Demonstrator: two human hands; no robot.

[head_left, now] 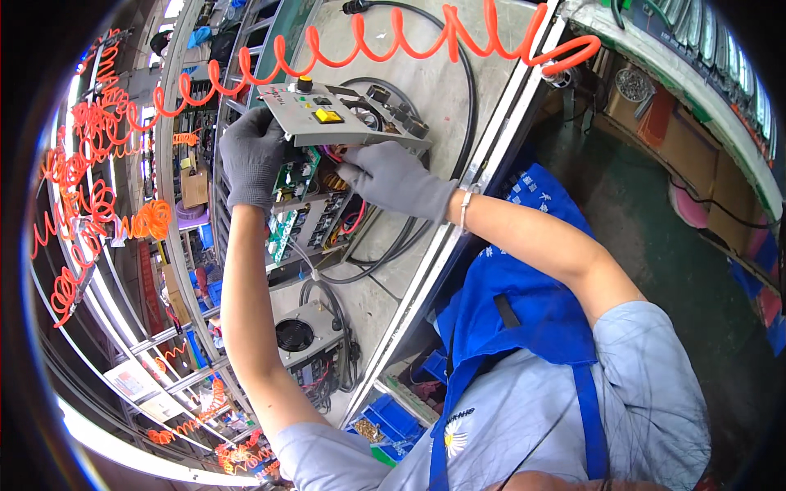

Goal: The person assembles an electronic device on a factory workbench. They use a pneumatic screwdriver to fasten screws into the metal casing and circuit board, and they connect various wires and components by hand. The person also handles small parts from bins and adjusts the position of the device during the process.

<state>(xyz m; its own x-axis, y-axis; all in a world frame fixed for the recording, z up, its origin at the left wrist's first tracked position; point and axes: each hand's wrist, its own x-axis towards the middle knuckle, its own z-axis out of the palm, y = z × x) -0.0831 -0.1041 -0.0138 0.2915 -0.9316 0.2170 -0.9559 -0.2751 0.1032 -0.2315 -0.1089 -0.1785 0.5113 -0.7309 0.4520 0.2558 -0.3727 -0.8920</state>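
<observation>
My left hand (252,159), in a dark grey glove, grips the left edge of a grey metal control panel (293,124). The panel is tilted over an opened electrical unit and carries a yellow rocker switch (328,116), a yellow-topped knob (305,83) and several dark connectors along its right side. My right hand (391,178), in a lighter grey glove, reaches beneath the panel's near edge with its fingers curled beside coloured wires. Its fingertips are partly hidden, so what they pinch cannot be seen. Below the panel, green circuit boards (296,175) and dark components show inside the unit.
A coiled orange air hose (401,37) hangs across the far side. Black cables (471,90) loop over the metal bench (508,24). A second unit with a fan (295,335) stands nearer on the left. Blue parts bins (391,417) sit below, by my body.
</observation>
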